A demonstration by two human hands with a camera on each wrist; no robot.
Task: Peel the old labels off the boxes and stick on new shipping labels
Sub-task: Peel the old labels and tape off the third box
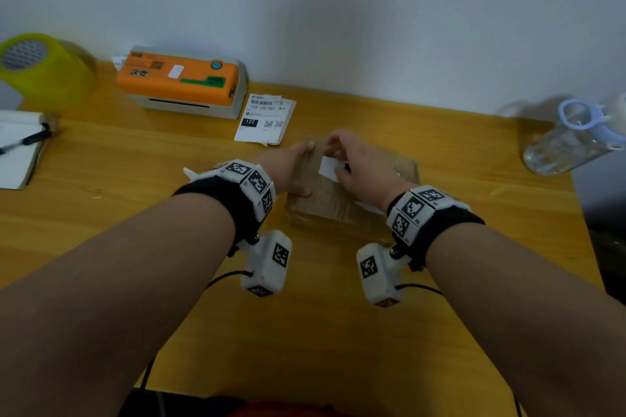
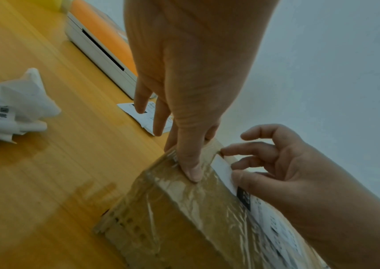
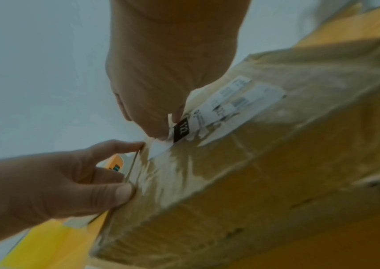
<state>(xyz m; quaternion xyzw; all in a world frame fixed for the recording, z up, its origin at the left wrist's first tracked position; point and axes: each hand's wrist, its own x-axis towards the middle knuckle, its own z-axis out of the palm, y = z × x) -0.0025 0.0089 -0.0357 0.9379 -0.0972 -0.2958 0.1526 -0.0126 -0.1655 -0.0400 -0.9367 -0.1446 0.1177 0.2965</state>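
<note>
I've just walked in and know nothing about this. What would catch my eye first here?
Mid-desk, a tape-wrapped brown cardboard box is being worked on: the left hand grips its left edge while the right hand pinches the lifted end of its white printed label. Behind them, an orange-topped label printer sits by the wall with loose white shipping labels beside it.

Head camera looks down over both forearms; wrist cameras peer close along each hand, all three sharing the box (image 1: 342, 200).
</note>
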